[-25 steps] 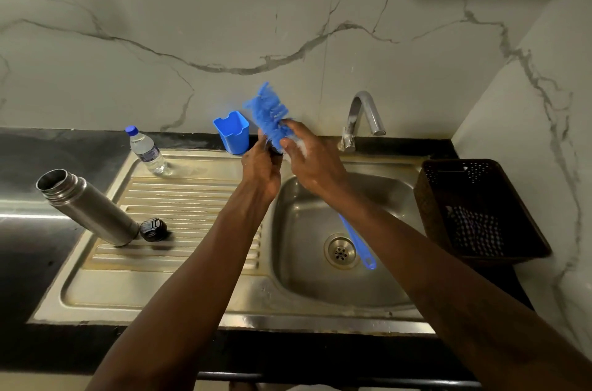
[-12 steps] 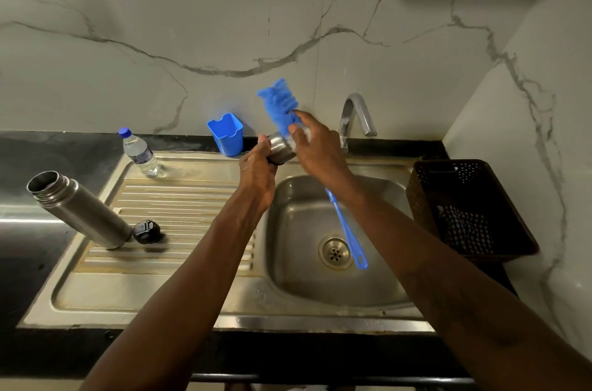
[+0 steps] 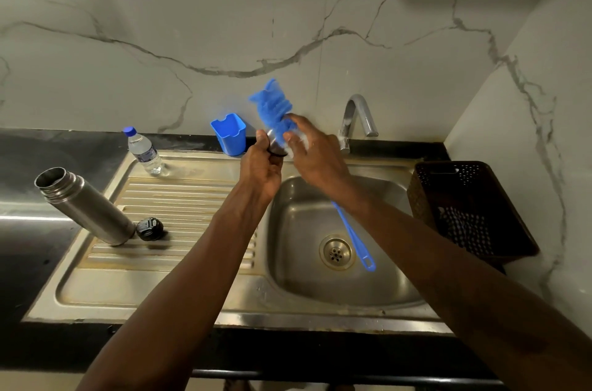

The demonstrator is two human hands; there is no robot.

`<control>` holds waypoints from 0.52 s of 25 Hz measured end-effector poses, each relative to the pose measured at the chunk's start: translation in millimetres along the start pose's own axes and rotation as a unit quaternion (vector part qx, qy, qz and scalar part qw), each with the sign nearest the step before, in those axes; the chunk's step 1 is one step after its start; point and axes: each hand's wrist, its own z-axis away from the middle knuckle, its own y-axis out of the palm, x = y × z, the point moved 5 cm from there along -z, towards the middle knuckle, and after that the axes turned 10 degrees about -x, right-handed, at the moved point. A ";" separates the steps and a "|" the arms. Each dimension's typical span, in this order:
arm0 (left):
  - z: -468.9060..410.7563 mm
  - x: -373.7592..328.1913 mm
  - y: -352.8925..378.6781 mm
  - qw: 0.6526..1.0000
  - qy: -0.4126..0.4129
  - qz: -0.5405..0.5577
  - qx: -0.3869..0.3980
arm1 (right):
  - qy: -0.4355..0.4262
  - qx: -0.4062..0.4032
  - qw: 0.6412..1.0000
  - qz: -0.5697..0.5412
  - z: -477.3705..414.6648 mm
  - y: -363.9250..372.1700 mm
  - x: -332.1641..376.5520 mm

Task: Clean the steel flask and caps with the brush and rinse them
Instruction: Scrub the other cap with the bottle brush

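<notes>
scrubbing a steel cap [image 3: 275, 147], gripped in left hand [image 3: 261, 166], with brush [image 3: 272, 105] clasped near its bristles by right hand [image 3: 315, 153], above sink [image 3: 304, 288]. left to do, apparently: open flask [image 3: 85, 206] lying on drainboard [image 3: 179, 198], black cap [image 3: 149, 228] just beside its base, all rinsing.

Steel flask [image 3: 85, 206]: brushed metal, satin sheen.
Steel cap [image 3: 274, 143]: metal, black rim.
Black cap [image 3: 149, 228]: glossy plastic.
Brush [image 3: 272, 104]: blue plastic, fuzzy bristles, smooth handle.
Sink [image 3: 160, 291]: stainless steel, ribbed, dull, stained.
Tap [image 3: 358, 112]: polished chrome.
Cup [image 3: 229, 134], 12 o'clock: blue plastic.
Basket [image 3: 480, 185], 3 o'clock: dark perforated plastic.
Surface [image 3: 32, 153]: glossy black.
</notes>
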 end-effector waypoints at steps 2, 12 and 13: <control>3.0 0.0 -1.5 0.998 0.033 -0.055 0.000 | -0.025 0.017 1.000 0.007 9.7 2.8 10.1; -7.9 -18.7 -14.1 0.992 0.078 -0.102 -0.018 | 0.028 0.004 0.999 -0.015 13.1 1.0 -11.2; -10.4 -17.9 -15.6 0.985 0.095 -0.144 -0.025 | 0.019 0.003 1.000 -0.012 13.0 2.0 -7.0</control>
